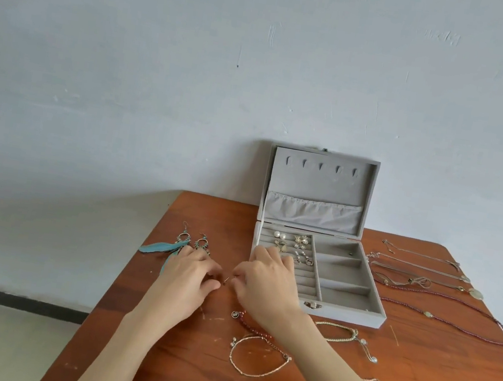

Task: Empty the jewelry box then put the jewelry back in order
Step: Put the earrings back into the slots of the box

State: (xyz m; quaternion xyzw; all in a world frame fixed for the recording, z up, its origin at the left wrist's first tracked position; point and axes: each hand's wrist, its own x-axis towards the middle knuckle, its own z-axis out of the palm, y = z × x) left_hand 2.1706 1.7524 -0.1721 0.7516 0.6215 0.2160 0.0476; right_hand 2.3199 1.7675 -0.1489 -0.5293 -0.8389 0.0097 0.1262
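Both my hands meet at frame centre, left of jewelry box (347, 305). Left hand (188, 274) and right hand (262, 285) each pinch one end of small pin-like earring piece (226, 280) between fingertips. Judgement: keep pinch light, join ends squarely over desk (171, 371), then seat in ring rows. No readable writing, no brand.
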